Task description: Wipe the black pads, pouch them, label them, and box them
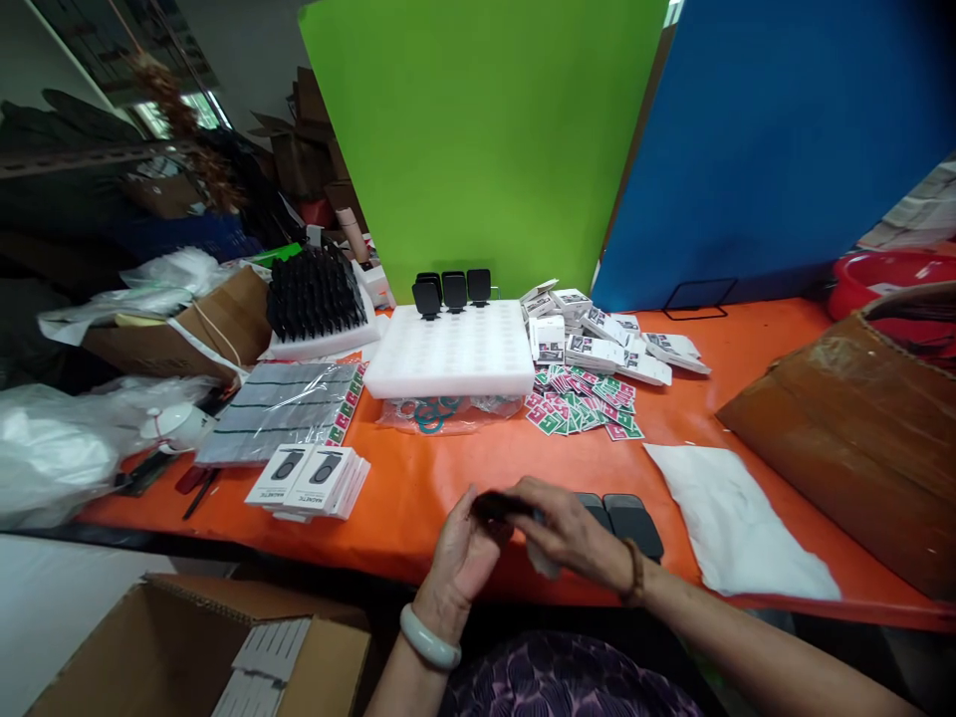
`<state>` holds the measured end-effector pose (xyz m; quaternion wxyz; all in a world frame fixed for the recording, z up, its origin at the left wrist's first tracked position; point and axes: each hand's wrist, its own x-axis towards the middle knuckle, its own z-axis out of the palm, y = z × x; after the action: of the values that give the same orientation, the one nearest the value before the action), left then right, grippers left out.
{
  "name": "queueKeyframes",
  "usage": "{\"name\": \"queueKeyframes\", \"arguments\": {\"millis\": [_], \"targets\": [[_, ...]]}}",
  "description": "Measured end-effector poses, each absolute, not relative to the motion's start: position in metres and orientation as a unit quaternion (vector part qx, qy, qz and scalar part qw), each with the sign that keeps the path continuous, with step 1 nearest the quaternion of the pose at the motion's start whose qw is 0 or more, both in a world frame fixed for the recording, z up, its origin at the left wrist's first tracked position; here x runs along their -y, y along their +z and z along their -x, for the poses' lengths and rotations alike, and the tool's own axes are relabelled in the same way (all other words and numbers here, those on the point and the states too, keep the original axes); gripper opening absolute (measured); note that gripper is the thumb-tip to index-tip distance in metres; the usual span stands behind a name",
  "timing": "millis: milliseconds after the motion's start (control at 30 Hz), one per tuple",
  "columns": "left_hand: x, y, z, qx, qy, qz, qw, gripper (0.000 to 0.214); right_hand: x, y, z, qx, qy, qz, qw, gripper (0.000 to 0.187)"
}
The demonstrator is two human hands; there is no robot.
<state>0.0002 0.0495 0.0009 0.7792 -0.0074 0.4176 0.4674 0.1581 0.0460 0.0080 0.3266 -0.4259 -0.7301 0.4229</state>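
My left hand (464,553) is closed around a small flat black piece (499,505), held just above the front of the table. My right hand (574,528) meets it from the other side, its fingertips at the piece. A bit of white cloth or tissue (542,561) shows below the right fingers, which look closed on it. Fingers cover most of the black piece, so its exact kind is unclear. Beside the right wrist lie dark rounded-square pads (631,522), partly hidden by that hand.
On the orange table (418,468) stands a white foam block (448,363) with several black stands (454,291). Around it are small white boxes (597,344), stickers (579,398), boxes marked MAGNETIC (323,473), and a white pouch (736,518). An open carton (179,647) sits below left.
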Motion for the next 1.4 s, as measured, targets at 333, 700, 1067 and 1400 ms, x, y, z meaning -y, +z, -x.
{"name": "queueKeyframes", "arguments": {"millis": [333, 700, 1067, 1400], "targets": [[-0.034, -0.035, 0.013, -0.649, 0.321, -0.500, 0.475, 0.044, -0.091, -0.014, -0.165, 0.695, 0.476, 0.524, 0.127, 0.015], [-0.024, -0.053, 0.020, -0.656, 0.113, -0.712, 0.225, 0.044, -0.156, 0.026, -0.217, 0.714, 0.259, 0.607, 0.235, 0.017], [-0.226, 0.027, 0.027, -0.596, 0.281, -0.752, 0.031, 0.040, -0.355, 0.082, -0.208, 0.647, 0.178, 0.670, 0.317, 0.019], [-0.344, 0.017, 0.016, -0.608, 0.099, -0.785, 0.058, 0.068, -0.478, 0.063, -0.168, 0.655, 0.191, 0.645, 0.345, 0.041]]}}
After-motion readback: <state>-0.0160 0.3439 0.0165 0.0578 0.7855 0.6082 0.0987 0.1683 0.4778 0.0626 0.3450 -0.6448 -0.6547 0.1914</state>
